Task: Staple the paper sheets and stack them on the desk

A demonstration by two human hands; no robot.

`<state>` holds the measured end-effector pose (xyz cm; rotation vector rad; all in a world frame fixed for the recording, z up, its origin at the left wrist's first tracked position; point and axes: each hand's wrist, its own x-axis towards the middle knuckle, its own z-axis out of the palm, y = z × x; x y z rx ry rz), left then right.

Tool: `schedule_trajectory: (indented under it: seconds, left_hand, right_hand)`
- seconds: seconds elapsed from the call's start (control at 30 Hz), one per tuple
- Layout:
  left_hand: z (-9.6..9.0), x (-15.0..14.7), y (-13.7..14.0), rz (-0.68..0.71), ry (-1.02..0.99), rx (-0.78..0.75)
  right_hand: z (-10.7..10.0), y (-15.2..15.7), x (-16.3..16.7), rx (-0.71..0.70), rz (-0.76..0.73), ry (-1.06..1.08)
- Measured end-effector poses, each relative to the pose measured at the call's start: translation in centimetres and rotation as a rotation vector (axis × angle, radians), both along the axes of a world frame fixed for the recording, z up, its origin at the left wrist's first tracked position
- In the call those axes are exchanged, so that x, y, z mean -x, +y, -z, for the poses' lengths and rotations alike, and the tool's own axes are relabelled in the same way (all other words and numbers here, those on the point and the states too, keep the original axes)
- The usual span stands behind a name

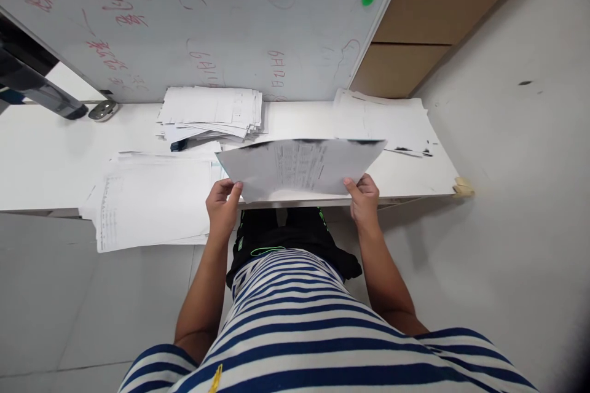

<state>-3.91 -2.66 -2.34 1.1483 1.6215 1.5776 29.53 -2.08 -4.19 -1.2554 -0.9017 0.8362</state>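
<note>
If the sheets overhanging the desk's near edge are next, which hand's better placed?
Left, probably. The left hand is nearer the overhanging sheets; the right hand is at the held paper's opposite end. Both grip that paper, so left would likely release first.

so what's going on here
A person in a striped shirt is holding printed paper, left hand on one side and right hand on the other, at the front edge of a white table. Other papers lie to the left, overhanging that edge, with a stack by the whiteboard and more sheets to the right.
</note>
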Motion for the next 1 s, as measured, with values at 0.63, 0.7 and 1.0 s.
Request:
schedule_trajectory:
  seconds: [0.63, 0.7, 1.0]
  left_hand:
    - [-1.8, -4.8, 2.0, 0.375, 0.333, 0.225]
    - [-1.1, -5.3, 2.3, 0.353, 0.555, 0.137]
    - [2.1, -5.1, 7.8, 0.425, 0.99, 0.082]
  right_hand:
    - [1.8, -7.5, -7.2, 0.482, -0.031, 0.227]
    - [2.4, -9.1, -8.2, 0.512, 0.026, 0.274]
    - [2.4, -10.9, -11.1, 0.502, 0.117, 0.3]
